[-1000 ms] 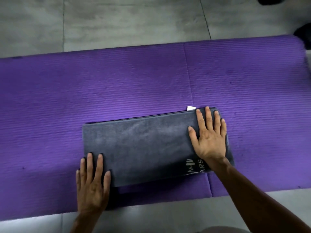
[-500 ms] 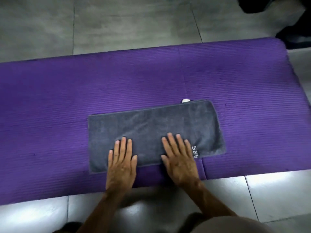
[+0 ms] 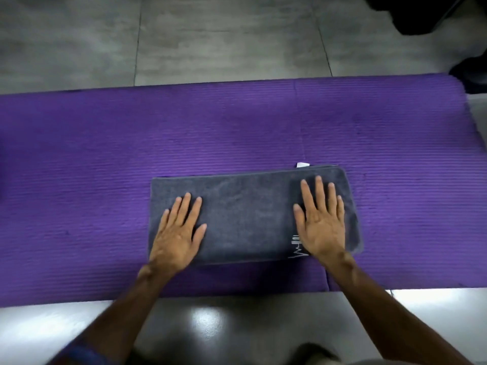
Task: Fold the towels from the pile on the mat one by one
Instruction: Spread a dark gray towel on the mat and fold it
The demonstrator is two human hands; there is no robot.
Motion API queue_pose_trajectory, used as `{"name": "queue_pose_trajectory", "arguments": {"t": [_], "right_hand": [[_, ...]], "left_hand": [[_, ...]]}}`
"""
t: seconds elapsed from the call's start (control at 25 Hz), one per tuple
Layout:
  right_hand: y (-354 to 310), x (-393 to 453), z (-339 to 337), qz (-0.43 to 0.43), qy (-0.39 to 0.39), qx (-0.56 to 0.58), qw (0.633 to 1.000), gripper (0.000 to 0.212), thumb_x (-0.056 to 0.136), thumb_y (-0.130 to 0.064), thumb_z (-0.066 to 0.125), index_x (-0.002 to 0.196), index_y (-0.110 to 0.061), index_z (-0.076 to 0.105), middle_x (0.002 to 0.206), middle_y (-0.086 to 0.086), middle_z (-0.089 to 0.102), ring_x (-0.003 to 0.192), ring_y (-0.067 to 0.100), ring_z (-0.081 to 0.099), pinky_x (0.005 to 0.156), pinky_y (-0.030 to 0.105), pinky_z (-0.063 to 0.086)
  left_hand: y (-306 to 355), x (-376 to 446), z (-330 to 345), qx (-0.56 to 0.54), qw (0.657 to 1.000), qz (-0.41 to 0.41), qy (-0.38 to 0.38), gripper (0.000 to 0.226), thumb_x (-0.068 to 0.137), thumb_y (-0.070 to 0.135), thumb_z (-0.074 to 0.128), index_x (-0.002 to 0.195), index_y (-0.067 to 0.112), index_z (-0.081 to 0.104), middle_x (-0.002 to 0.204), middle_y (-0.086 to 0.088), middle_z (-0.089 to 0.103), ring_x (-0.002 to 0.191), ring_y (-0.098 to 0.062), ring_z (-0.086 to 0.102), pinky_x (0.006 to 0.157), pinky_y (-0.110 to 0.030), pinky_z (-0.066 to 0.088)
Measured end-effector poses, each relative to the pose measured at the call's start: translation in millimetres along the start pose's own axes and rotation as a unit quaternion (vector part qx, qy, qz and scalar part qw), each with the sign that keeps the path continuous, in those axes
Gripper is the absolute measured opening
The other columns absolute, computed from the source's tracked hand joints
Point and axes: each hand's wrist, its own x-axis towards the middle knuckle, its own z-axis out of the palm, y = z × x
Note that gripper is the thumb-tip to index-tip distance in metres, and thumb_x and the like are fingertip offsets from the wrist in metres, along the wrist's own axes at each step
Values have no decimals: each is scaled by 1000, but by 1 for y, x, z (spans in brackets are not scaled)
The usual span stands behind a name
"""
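Observation:
A dark grey towel (image 3: 247, 214), folded into a long rectangle, lies flat on the purple mat (image 3: 105, 159) near its front edge. A small white tag (image 3: 302, 164) sticks out at its far right edge, and pale lettering shows near its front right. My left hand (image 3: 178, 230) lies flat on the towel's left part with straight fingers. My right hand (image 3: 321, 219) lies flat on the towel's right part, fingers spread and pointing away from me. No pile of other towels is in view.
The mat lies across a grey tiled floor (image 3: 224, 40) and ends at the right (image 3: 471, 133). Dark objects (image 3: 427, 14) sit on the floor at the far right corner. Glossy floor with a light reflection (image 3: 208, 320) lies in front of the mat.
Both hands slid from the towel's front middle outward, the left to the left part and the right to the right part. The towel lies as before.

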Motion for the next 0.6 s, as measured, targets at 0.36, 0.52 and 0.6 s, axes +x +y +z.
{"name": "queue_pose_trajectory", "arguments": {"t": [0.36, 0.52, 0.6], "right_hand": [[12, 37, 8, 32, -10, -20, 999, 73, 93, -64, 10, 157, -28, 4, 164, 10, 1, 150, 36, 0, 121, 50, -4], [16, 38, 7, 27, -39, -25, 999, 73, 93, -64, 9, 156, -29, 0, 164, 10, -3, 150, 36, -4, 121, 50, -6], [16, 38, 3, 31, -60, -37, 997, 73, 93, -64, 6, 156, -30, -5, 164, 8, -9, 150, 34, -9, 121, 49, -9]], "left_hand": [[-24, -12, -19, -98, 951, -278, 90, 66, 89, 22, 54, 146, -2, 32, 136, -30, 42, 119, -50, 43, 91, -60, 41], [-18, -62, -1, -179, 938, -279, 105, 61, 81, 40, 39, 119, -5, 54, 104, -31, 55, 94, -48, 53, 83, -54, 44], [-34, -63, 4, -299, 899, -308, 84, 68, 75, 53, 43, 113, -3, 55, 104, -29, 61, 99, -45, 59, 88, -55, 47]]}}
